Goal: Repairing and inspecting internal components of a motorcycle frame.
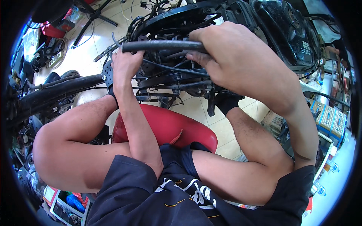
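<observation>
Both hands are at a thick black tube (162,45), held roughly level over the exposed frame and cables of a motorbike (169,81). My left hand (126,62) grips its left end from below, where a thin grey curved cable or wire (115,39) sticks up. My right hand (230,56) is closed at the right end, its thumb below the tube; some fingertips are hidden. A thinner black cable (173,69) runs beneath the tube between my hands.
A red padded seat (196,133) lies below my arms. A glossy black tank-like part (277,30) is upper right. A long black bar (64,90) extends left. A stand (98,17) and red items (52,28) are upper left; a parts organiser (328,120) sits right.
</observation>
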A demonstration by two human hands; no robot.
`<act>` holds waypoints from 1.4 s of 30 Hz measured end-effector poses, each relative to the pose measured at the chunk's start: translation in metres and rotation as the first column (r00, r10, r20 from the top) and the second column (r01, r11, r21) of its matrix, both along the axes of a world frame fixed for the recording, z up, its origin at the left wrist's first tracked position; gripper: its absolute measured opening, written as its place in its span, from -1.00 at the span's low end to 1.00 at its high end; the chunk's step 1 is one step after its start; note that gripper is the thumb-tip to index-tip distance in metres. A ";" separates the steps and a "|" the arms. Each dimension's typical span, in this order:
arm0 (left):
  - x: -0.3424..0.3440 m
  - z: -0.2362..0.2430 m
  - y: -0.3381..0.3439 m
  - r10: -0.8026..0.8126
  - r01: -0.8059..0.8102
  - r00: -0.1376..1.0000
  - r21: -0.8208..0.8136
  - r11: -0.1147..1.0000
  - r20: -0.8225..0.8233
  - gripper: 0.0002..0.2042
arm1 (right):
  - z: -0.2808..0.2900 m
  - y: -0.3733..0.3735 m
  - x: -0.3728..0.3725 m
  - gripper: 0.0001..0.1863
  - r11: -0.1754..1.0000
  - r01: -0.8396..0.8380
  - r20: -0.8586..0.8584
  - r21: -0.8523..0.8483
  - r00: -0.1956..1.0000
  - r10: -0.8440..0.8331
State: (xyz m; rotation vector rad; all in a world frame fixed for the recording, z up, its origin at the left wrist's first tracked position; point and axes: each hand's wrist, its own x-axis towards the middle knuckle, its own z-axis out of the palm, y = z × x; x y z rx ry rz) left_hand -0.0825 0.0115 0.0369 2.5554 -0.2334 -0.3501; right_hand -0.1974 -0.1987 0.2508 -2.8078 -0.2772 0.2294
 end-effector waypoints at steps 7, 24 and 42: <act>-0.004 0.008 0.001 0.059 -0.056 0.998 -0.262 0.964 0.003 -0.71 | 0.004 0.003 0.000 -0.78 1.000 -0.014 -0.073 -0.027 0.997 0.012; -0.048 0.039 -0.052 -0.602 0.194 0.755 -0.788 0.584 -0.260 -0.53 | -0.002 -0.015 -0.002 -0.85 0.996 -0.081 -0.036 0.043 0.996 0.082; -0.057 0.031 -0.070 -0.600 -0.005 0.757 -0.921 0.389 -0.258 -0.78 | -0.007 -0.009 -0.008 -0.75 0.996 0.087 0.151 0.017 0.985 -0.089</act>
